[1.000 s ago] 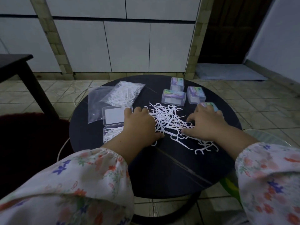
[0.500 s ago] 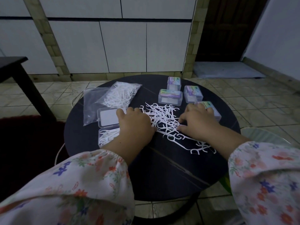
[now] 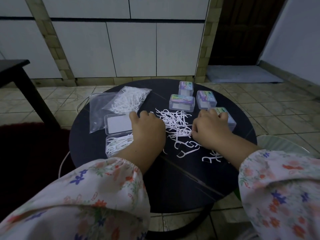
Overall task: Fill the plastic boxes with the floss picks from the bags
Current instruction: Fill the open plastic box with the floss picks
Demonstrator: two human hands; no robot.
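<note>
Loose white floss picks (image 3: 176, 125) lie in a pile at the middle of the round black table (image 3: 173, 184). My left hand (image 3: 147, 130) rests palm down on the pile's left edge, fingers bent onto the table. My right hand (image 3: 211, 129) sits at the pile's right edge, fingers curled, thumb and fingertips pinching picks. An open clear box holds picks in its base (image 3: 117, 145), its lid (image 3: 119, 125) flat behind. A bag of floss picks (image 3: 128, 99) lies at the back left.
An empty clear bag (image 3: 98, 113) lies left of the full one. Several closed labelled boxes (image 3: 181, 103) stand at the back right, one (image 3: 230, 120) just behind my right hand. Stray picks (image 3: 187, 151) lie nearer me. A dark side table (image 3: 20, 73) stands far left.
Both hands have drawn apart to the pile's edges. My right hand's fingers have curled in on picks. The left hand has slid left toward the open box.
</note>
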